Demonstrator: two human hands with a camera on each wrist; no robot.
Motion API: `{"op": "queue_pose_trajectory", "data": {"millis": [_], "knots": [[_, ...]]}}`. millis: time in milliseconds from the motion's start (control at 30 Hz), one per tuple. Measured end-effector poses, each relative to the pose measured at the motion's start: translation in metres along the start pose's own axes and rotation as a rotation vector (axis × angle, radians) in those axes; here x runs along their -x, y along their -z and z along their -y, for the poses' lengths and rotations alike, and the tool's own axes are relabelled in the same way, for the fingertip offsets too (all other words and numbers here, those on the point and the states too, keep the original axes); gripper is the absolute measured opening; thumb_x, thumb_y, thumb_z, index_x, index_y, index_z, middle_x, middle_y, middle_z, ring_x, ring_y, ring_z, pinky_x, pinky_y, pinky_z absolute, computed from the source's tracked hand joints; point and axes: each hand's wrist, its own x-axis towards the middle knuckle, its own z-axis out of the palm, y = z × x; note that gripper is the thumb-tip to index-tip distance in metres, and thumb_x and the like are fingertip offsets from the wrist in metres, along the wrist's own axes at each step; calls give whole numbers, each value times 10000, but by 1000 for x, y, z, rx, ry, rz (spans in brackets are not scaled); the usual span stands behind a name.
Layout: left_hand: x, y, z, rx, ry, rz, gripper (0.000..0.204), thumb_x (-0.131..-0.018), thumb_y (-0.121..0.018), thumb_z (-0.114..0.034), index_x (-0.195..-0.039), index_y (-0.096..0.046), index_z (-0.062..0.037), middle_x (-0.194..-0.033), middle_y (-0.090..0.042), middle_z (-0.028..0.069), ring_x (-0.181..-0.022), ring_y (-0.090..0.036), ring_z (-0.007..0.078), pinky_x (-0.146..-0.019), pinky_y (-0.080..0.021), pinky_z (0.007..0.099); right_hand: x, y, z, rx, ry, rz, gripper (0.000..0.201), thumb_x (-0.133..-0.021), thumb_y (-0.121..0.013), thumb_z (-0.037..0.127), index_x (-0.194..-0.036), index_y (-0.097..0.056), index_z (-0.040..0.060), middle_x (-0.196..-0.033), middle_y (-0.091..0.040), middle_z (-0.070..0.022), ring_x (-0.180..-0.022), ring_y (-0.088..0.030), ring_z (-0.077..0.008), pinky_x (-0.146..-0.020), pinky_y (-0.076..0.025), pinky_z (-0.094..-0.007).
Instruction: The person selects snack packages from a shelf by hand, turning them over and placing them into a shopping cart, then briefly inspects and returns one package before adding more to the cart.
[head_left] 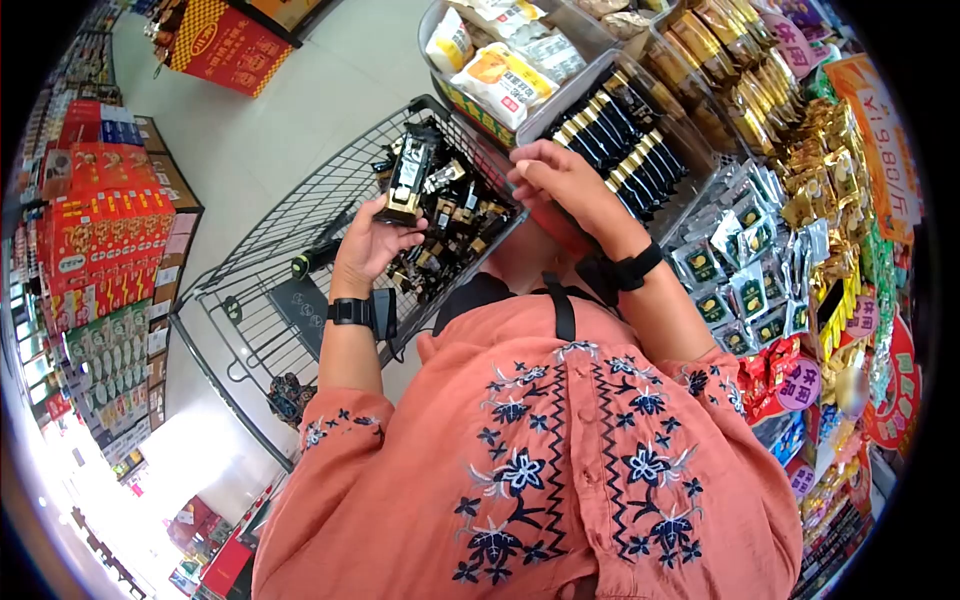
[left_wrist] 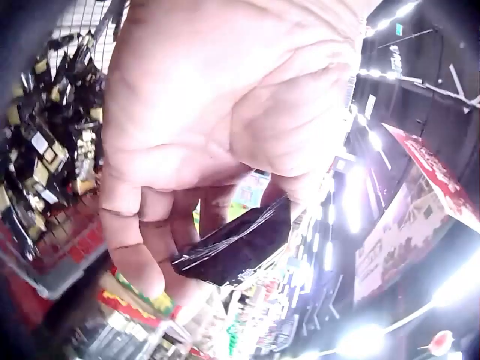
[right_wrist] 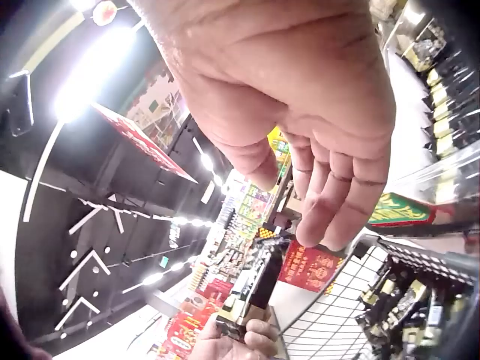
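Above a wire shopping cart (head_left: 300, 300), the person's left grip (head_left: 372, 240) holds a black packet (head_left: 410, 170), fingers and thumb curled round its gold near end. Below it, a loose pile of black-and-gold packets (head_left: 455, 215) lies in the cart. Between the cart and a clear-walled bin (head_left: 565, 93), as the head view shows it, the right grip (head_left: 565, 180) is released, its fingers loosely bent. Rows of dark gold-ended packets (head_left: 650, 170) fill that bin.
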Motion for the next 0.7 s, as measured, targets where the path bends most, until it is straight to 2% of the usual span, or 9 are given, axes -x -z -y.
{"op": "queue_pose_trajectory", "data": {"millis": [133,267,367,400,533,700], "knots": [[8,-53,-6,60,-28,191,490,-1008,-459,-395,-1205,-602,31,-1056,-688,205,-909,-689,313,-761,-581,415,-5,-12,25,-160,104,61,483,-988,-624,303,-1353,-507,10,-1193,-623,-120,-957,-663,-178,-835,-548,-313],[5,-86,-7,-18,1,270,488,-1006,-434,-419,-1242,-575,-17,-1040,-668,187,-869,-662,299,-739,-549,424,0,-18,46,-326,174,74,478,-978,-644,317,-1313,-529,-4,-1118,-627,-82,-951,-660,-175,-793,-535,-285],[0,-103,-2,39,40,306,524,-1021,-419,-417,-1234,-590,30,-1020,-692,198,-854,-690,295,-703,-566,405,1,-10,48,-378,148,125,419,-986,-637,294,-1283,-551,10,-1079,-637,-55,-903,-664,-146,-767,-542,-275],[-1,-106,0,19,47,285,532,-1023,-417,-421,-1248,-584,31,-1007,-695,198,-829,-691,292,-687,-567,390,2,-8,48,-387,158,126,366,-988,-636,280,-1247,-575,28,-1025,-646,-33,-851,-662,-122,-746,-546,-262],[-10,-122,3,-40,80,268,599,-1039,-366,-490,-1256,-583,24,-1018,-699,200,-821,-695,275,-668,-569,359,6,4,45,-363,170,80,324,-978,-643,253,-1211,-590,35,-965,-651,-24,-822,-662,-124,-733,-547,-248],[-22,-138,-7,-177,12,179,767,-1029,-263,-648,-1299,-557,7,-1052,-701,200,-833,-695,257,-671,-571,343,4,25,32,-440,189,21,261,-980,-630,211,-1157,-584,24,-984,-661,-60,-823,-678,-153,-698,-568,-262]]}}
